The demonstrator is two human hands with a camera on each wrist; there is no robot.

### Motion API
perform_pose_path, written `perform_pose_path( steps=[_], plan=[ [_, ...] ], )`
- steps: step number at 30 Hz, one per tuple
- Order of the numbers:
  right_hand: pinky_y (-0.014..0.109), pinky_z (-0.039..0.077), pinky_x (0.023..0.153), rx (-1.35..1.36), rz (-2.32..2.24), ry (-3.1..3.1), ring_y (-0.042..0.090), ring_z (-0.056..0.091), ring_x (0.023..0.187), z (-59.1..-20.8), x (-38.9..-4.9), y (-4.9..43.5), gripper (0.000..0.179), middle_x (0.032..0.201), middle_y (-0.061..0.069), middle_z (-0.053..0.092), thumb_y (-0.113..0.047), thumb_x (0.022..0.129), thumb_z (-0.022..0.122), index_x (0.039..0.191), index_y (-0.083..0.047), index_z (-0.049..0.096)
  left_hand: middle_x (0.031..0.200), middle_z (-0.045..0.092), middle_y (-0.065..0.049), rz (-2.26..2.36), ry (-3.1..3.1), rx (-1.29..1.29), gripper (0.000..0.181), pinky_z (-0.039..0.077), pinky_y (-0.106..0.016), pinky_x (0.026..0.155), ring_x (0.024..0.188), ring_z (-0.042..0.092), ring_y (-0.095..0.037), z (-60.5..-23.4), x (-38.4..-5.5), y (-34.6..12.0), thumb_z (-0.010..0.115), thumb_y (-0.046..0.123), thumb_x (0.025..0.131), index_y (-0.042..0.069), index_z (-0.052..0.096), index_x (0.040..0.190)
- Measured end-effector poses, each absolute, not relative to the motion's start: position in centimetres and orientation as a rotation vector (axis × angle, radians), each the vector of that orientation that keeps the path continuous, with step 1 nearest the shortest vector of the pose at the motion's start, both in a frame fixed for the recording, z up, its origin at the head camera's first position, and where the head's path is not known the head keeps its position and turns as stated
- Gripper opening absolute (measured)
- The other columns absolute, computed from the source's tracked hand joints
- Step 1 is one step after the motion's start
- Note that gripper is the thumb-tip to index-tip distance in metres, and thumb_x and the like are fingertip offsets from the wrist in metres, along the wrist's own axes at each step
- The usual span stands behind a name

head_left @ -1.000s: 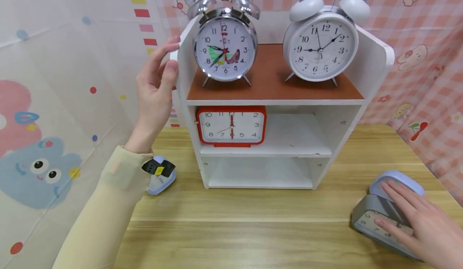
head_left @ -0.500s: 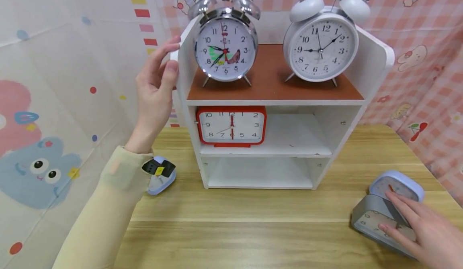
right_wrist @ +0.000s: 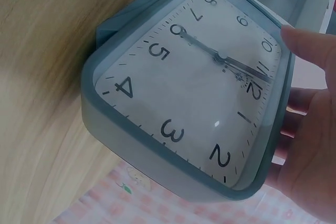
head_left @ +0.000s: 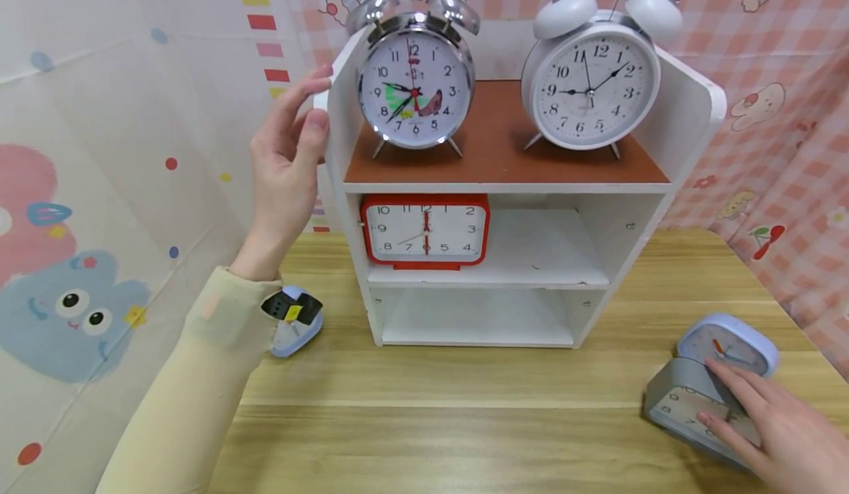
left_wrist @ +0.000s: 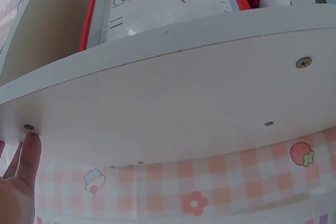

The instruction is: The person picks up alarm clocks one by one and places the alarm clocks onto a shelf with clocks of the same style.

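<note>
Both half-spread: left hand (head_left: 284, 162) touching white shelf (head_left: 477, 317), right hand (head_left: 785, 428) around grey clock (right_wrist: 194, 98).

Left of the white shelf (head_left: 491, 321), from where I stand: long sleeve (head_left: 175, 391), pale creamy yellow, plain smooth cloth. Cuff (head_left: 232, 298) wide, slightly loose, same cloth, greyish shading, ends at the wrist. Faint peach patch (head_left: 210, 304) near it (print or stain, can't tell). Wrist side toward the shelf: small black piece (head_left: 275, 305), angular, pale dots, yellow square (head_left: 294, 313) on it; its fastening is hidden. Left hand (head_left: 285, 169): bare, slim fingers, short thumbnail. Right of the shelf: right hand (head_left: 789, 428), bare, slim fingers.
</note>
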State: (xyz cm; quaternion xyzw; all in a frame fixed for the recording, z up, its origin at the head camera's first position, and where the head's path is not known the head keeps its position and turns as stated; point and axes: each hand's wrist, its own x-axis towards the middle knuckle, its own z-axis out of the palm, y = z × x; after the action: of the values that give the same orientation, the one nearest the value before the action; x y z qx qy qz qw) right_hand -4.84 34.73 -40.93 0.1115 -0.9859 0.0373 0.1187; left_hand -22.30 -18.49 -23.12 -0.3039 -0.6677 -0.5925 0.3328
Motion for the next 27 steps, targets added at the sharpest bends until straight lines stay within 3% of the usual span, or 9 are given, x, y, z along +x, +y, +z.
perform_pose_path(
  steps=[6, 27],
  plan=[
    [0.065, 0.056, 0.078, 0.298, 0.108, -2.895, 0.053, 0.067, 0.099, -40.91, -4.93, 34.58, 0.071, 0.118, 0.033, 0.068, -0.035, 0.089, 0.084, 0.136, 0.012, 0.059, 0.160, 0.056, -0.005, -1.537, -1.754, -0.784, 0.058, 0.061, -0.016, 0.089, 0.136, 0.065, -0.027, -23.12, -22.22, -18.48, 0.062, 0.054, 0.102, 0.012, 0.062, 0.142],
    [0.058, 0.057, 0.071, 0.341, 0.094, -2.879, 0.043, 0.068, 0.087, -41.36, -5.45, 34.74, 0.063, 0.107, 0.027, 0.070, -0.032, 0.090, 0.083, 0.131, 0.011, 0.062, 0.159, 0.056, -0.006, -1.552, -1.739, -0.800, 0.060, 0.061, -0.017, 0.090, 0.137, 0.064, -0.028, -23.13, -22.37, -18.54, 0.063, 0.055, 0.101, 0.011, 0.062, 0.142]
  ],
)
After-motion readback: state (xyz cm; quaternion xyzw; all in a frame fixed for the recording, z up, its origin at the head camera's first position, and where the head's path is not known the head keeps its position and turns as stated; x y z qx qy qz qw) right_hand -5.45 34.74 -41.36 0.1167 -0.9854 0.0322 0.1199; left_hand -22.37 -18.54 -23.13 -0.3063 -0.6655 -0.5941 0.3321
